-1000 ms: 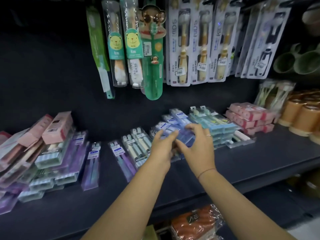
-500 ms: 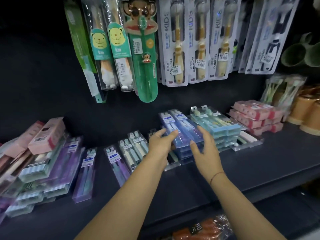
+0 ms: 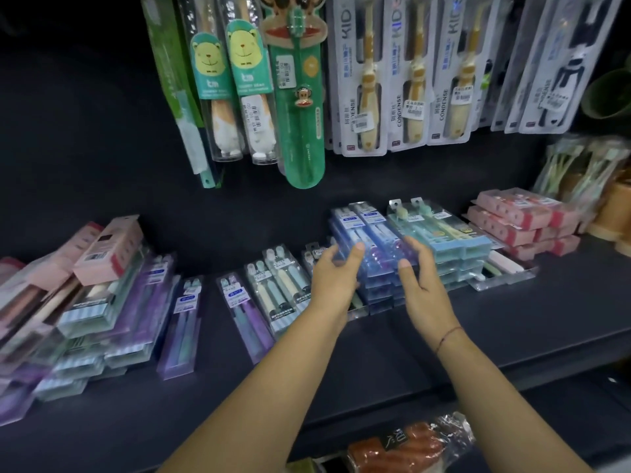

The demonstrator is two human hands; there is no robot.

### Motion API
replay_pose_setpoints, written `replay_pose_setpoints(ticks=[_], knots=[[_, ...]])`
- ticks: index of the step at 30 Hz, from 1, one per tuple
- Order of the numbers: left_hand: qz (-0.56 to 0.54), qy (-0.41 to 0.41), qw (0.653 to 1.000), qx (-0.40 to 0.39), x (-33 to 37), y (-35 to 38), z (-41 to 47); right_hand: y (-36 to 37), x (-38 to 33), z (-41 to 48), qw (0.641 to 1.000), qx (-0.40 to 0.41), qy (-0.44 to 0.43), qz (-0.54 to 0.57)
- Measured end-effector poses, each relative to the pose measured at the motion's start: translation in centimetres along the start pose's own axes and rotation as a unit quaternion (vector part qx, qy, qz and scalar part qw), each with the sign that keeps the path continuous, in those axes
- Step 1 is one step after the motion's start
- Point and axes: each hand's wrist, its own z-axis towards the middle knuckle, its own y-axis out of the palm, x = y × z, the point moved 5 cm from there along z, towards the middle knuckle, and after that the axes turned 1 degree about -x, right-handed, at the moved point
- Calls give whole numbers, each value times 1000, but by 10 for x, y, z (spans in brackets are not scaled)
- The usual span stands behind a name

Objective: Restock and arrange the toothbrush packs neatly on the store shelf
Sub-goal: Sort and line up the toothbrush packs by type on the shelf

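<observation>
Fingers loosely spread and gripping nothing, left hand [image 3: 333, 278] and right hand [image 3: 425, 290] flank the blue toothbrush pack stack [image 3: 374, 233], which lies lengthwise away from them.

Green mugs [image 3: 609, 93] and tan tumblers [image 3: 613, 213] far right; orange goods in clear wrap [image 3: 406, 445] below.

arms: bare, sleeveless | right wrist [image 3: 448, 337]: thin red string bracelet

Dark shelf [image 3: 409, 343] carries stacked toothbrush packs [image 3: 368, 247] and pink boxes [image 3: 519, 220].
</observation>
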Motion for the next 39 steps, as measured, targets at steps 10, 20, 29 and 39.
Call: replay_pose_setpoints(ticks=[10, 20, 29, 39], knots=[[387, 129, 892, 196, -34, -208, -88, 75, -72, -59, 962, -56, -195, -184], [549, 78, 830, 60, -76, -212, -85, 187, -39, -81, 826, -160, -320, -435], [442, 244, 851, 148, -52, -230, -85, 241, -57, -56, 852, -217, -271, -391], [489, 283, 725, 394, -16, -295, -76, 307, -95, -66, 939, -294, 155, 87]])
